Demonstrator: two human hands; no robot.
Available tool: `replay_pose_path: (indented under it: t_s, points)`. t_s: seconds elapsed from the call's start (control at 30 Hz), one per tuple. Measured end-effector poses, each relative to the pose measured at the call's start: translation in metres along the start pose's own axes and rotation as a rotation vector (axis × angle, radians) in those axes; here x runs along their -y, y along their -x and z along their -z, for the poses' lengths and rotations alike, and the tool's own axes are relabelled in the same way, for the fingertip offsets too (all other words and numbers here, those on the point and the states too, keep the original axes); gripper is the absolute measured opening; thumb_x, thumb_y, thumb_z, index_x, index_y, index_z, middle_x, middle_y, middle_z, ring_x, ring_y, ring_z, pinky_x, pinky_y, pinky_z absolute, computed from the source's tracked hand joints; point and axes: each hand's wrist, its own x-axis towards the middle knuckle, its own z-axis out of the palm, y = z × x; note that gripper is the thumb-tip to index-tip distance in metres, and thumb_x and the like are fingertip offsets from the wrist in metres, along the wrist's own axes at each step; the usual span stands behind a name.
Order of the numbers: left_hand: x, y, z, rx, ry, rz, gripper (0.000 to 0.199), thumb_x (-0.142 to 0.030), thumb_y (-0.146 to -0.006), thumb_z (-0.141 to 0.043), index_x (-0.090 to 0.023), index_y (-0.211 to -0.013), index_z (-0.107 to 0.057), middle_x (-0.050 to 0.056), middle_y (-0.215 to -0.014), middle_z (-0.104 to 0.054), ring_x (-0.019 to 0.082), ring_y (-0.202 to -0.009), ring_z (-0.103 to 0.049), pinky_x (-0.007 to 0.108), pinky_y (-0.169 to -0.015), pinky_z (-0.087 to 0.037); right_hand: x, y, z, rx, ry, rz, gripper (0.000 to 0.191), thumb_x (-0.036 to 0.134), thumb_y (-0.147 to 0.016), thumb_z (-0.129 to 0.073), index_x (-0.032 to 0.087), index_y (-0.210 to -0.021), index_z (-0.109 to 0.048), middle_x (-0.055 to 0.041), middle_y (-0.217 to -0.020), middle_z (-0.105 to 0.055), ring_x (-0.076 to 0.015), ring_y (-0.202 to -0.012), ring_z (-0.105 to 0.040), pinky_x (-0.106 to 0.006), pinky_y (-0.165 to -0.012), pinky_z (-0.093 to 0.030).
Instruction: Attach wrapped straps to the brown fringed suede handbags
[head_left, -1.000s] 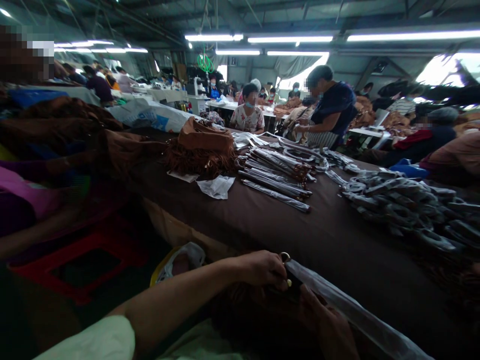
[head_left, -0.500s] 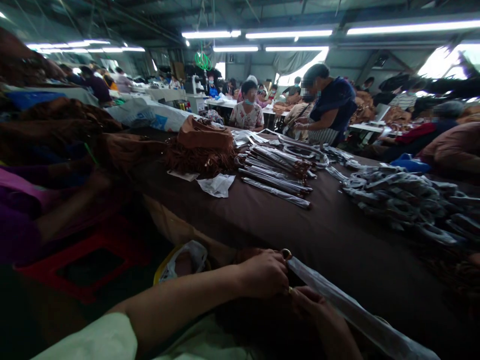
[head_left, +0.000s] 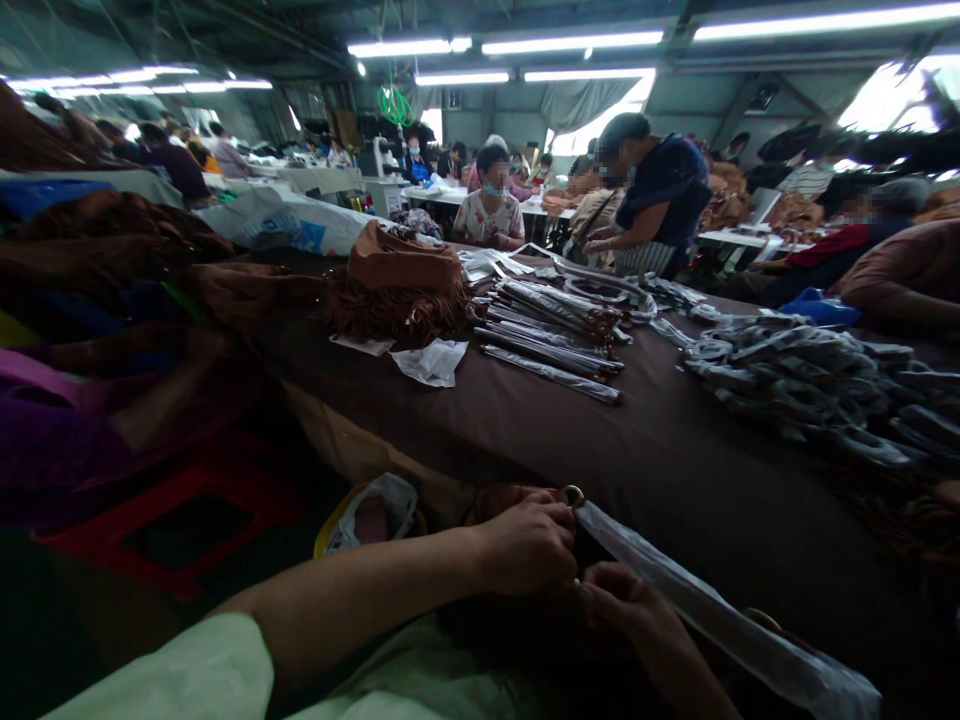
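At the near edge of the table, my left hand (head_left: 525,548) is closed on a brown bag (head_left: 499,498), much of which lies in shadow below. Its fingers sit just beside a gold metal ring (head_left: 574,497). From the ring a strap (head_left: 675,575) in a translucent white wrapper runs down to the right. My right hand (head_left: 619,597) pinches a small brass-coloured fitting (head_left: 577,584) right under the left fingers. A second ring (head_left: 763,620) shows behind the wrapped strap.
Wrapped straps (head_left: 551,345) lie in rows mid-table, beside fringed brown bags (head_left: 405,275). A heap of wrapped straps (head_left: 810,375) covers the right side. A lined bin (head_left: 367,515) and red stool (head_left: 172,520) stand left. A co-worker's purple sleeve (head_left: 60,430) is close by; others work beyond.
My right hand has shifted slightly and its fingers are bent more at the fitting. My left hand stays by the ring. The view has tilted a little downward.
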Motion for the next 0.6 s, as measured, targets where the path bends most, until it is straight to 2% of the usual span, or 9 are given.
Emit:
replay_pose_path:
  t_s: [0.1, 0.17, 0.2, 0.3, 0.33, 0.4, 0.47, 0.5, 0.6]
  points:
    - [0.0, -0.003, -0.007, 0.0, 0.003, 0.047, 0.017, -0.03, -0.082, -0.061, -0.02, -0.068, -0.06, 0.001, -0.08, -0.065, 0.019, -0.094, -0.052, 0.035, -0.091, -0.032, 0.001, 0.001, -0.008, -0.115, 0.077, 0.055, 0.037, 0.051, -0.066, -0.072, 0.018, -0.058, -0.057, 0.0042, -0.048, -0.05, -0.0106, -0.048, -0.043, -0.022, -0.047, -0.032]
    - [0.0, -0.008, -0.013, 0.022, 0.0, 0.107, 0.018, -0.028, -0.081, -0.062, -0.019, -0.065, -0.06, 0.002, -0.076, -0.065, 0.019, -0.089, -0.053, 0.034, -0.087, -0.034, 0.0, 0.003, -0.017, -0.239, 0.237, 0.163, 0.029, 0.046, -0.069, -0.07, 0.019, -0.06, -0.061, 0.0016, -0.054, -0.057, -0.0146, -0.053, -0.051, -0.024, -0.052, -0.038]
    - [0.0, -0.01, -0.015, 0.036, -0.002, 0.146, 0.018, -0.027, -0.081, -0.061, -0.018, -0.064, -0.06, 0.002, -0.074, -0.064, 0.018, -0.086, -0.053, 0.034, -0.085, -0.034, -0.002, 0.006, -0.021, -0.26, 0.337, 0.241, 0.024, 0.041, -0.07, -0.07, 0.02, -0.061, -0.064, 0.0001, -0.058, -0.061, -0.0168, -0.058, -0.055, -0.026, -0.057, -0.041]
    - [0.001, -0.014, -0.015, 0.062, 0.008, 0.223, 0.018, -0.029, -0.083, -0.06, -0.018, -0.069, -0.063, 0.002, -0.078, -0.066, 0.018, -0.088, -0.054, 0.033, -0.082, -0.033, -0.009, 0.015, -0.024, -0.147, 0.56, 0.397, 0.016, 0.034, -0.072, -0.068, 0.021, -0.064, -0.068, -0.0028, -0.069, -0.068, -0.0202, -0.068, -0.06, -0.029, -0.068, -0.044]
    - [0.001, -0.013, -0.013, 0.052, 0.029, 0.218, 0.017, -0.031, -0.084, -0.059, -0.019, -0.074, -0.064, 0.001, -0.082, -0.067, 0.018, -0.091, -0.054, 0.033, -0.083, -0.033, -0.011, 0.018, -0.021, -0.135, 0.567, 0.382, 0.018, 0.037, -0.075, -0.065, 0.022, -0.066, -0.069, -0.0033, -0.071, -0.068, -0.0206, -0.069, -0.061, -0.029, -0.069, -0.045]
    - [0.002, -0.011, -0.009, 0.013, 0.085, 0.186, 0.014, -0.033, -0.084, -0.06, -0.021, -0.08, -0.066, -0.001, -0.086, -0.068, 0.017, -0.094, -0.054, 0.033, -0.085, -0.031, -0.012, 0.021, -0.013, -0.236, 0.491, 0.256, 0.028, 0.046, -0.08, -0.059, 0.022, -0.073, -0.071, -0.0042, -0.074, -0.069, -0.022, -0.072, -0.062, -0.03, -0.068, -0.046]
    - [0.002, -0.008, -0.004, -0.018, 0.125, 0.162, 0.011, -0.032, -0.084, -0.061, -0.023, -0.081, -0.067, -0.002, -0.085, -0.068, 0.016, -0.094, -0.054, 0.033, -0.086, -0.03, -0.008, 0.022, -0.006, -0.356, 0.335, 0.126, 0.039, 0.057, -0.077, -0.058, 0.021, -0.078, -0.071, -0.0043, -0.075, -0.07, -0.0238, -0.075, -0.063, -0.031, -0.067, -0.048]
    - [0.002, -0.007, -0.003, -0.024, 0.128, 0.156, 0.011, -0.032, -0.083, -0.061, -0.023, -0.08, -0.067, -0.002, -0.083, -0.068, 0.016, -0.094, -0.054, 0.033, -0.086, -0.03, -0.005, 0.021, -0.004, -0.376, 0.244, 0.084, 0.043, 0.061, -0.073, -0.061, 0.02, -0.078, -0.071, -0.0036, -0.073, -0.07, -0.0239, -0.074, -0.063, -0.03, -0.066, -0.048]
    - [0.001, -0.006, 0.001, -0.024, 0.12, 0.145, 0.011, -0.031, -0.084, -0.061, -0.023, -0.08, -0.067, -0.003, -0.08, -0.067, 0.016, -0.092, -0.054, 0.032, -0.084, -0.03, 0.007, 0.014, -0.01, -0.303, -0.048, 0.003, 0.044, 0.061, -0.057, -0.075, 0.02, -0.073, -0.072, -0.0004, -0.064, -0.067, -0.0198, -0.064, -0.061, -0.028, -0.059, -0.048]
